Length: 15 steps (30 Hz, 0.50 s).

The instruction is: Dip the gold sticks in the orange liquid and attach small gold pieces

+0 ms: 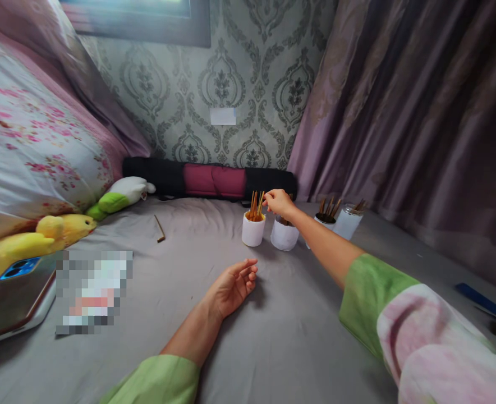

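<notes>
"Looking at the right hand (pixel 278 203), what can you say of its state?"

"Its fingers are bent together at the sticks, but I cannot tell whether they are grasping one."

"Which sticks do you mean?"

"The thin, orange-brown sticks (pixel 254 209), which stand upright in a white, straight-sided cup (pixel 253 233) on the grey, wrinkled cloth (pixel 214 235). The fingertips are just beside them."

"And the left hand (pixel 236 285)?"

"It is lying nearer to the wearer, with the fingers loosely curled, and it is holding nothing."

"Are there other containers?"

"Yes. A white, rounded pot (pixel 284 237) is under the right wrist. Farther to the right are a dark-mouthed pot with brown sticks (pixel 326 217), partly hidden by the forearm, and a white-wrapped glass jar (pixel 348 223) with sticks too."

"Can you read some label or brand?"

"I am sorry, I cannot. The white, rectangular label (pixel 223 116) on the grey patterned wall (pixel 220 73) is too small for reading. The pale sheet with a pinkish band (pixel 92 294) at the left is blurred into squares, so its print is hidden. Near it, a thin, gold-coloured rod with a bent end (pixel 159 228) lies by itself on the cloth."
</notes>
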Available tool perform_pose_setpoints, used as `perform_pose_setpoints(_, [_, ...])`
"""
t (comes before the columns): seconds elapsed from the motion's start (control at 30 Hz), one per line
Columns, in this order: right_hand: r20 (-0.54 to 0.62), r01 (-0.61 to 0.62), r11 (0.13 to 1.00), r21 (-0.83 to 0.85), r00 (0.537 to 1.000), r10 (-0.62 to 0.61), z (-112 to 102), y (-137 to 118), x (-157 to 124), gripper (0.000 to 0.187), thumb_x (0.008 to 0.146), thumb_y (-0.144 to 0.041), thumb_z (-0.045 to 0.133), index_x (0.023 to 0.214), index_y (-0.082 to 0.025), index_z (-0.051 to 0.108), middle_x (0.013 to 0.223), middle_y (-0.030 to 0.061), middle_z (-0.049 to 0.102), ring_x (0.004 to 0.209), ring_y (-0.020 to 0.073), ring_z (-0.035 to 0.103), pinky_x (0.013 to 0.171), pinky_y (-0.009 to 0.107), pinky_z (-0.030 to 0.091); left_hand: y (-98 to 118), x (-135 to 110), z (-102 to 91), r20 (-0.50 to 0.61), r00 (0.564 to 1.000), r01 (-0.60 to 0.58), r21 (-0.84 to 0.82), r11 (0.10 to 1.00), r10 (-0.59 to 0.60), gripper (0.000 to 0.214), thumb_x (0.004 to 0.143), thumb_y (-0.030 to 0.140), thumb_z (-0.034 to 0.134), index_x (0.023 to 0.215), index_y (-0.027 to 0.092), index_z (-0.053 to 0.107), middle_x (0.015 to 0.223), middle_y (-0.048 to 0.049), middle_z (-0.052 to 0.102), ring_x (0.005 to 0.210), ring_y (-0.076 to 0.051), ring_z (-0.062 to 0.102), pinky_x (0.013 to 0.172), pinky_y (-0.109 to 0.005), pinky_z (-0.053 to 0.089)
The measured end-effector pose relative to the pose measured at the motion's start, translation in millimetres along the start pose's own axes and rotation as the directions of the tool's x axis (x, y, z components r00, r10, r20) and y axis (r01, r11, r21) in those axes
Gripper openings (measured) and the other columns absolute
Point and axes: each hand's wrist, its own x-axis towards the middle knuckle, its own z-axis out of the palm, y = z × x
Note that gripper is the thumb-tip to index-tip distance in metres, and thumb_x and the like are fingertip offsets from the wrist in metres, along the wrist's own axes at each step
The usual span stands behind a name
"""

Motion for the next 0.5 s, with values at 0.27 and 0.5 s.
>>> perform_pose_setpoints(0.27, [-0.002, 0.019, 0.999, 0.03, 1.0, -0.019, -1.5, 4.5, 1.3, 0.023, 0.082, -0.021, 0.04, 0.088, -0.014, 0.061, 0.078, 0.006, 0.067, 0.042, 0.0049, 0.052, 0.036, 0.014, 0.035, -0.6, 0.1, -0.8, 0.0, 1.0, 0.0, -0.002, 1.0, 0.0, 0.018, 0.073, 0.016, 0.058, 0.09, 0.009, 0.056, 0.072, -0.0025, 0.054, 0.055, -0.005, 0.049, 0.048, -0.016, 0.042])
perform_pose_setpoints(0.5, [-0.017, 0.004, 0.999, 0.045, 1.0, -0.003, -10.5, -0.1, -4.4, 0.021, 0.08, -0.02, 0.042, 0.087, -0.012, 0.061, 0.078, 0.0071, 0.067, 0.041, 0.0046, 0.052, 0.036, 0.014, 0.036, -0.2, 0.7, -1.6, 0.013, 1.0, 0.007, -0.014, 1.0, -0.007, 0.018, 0.074, 0.016, 0.057, 0.09, 0.008, 0.056, 0.072, -0.0025, 0.055, 0.055, -0.005, 0.05, 0.048, -0.016, 0.042])
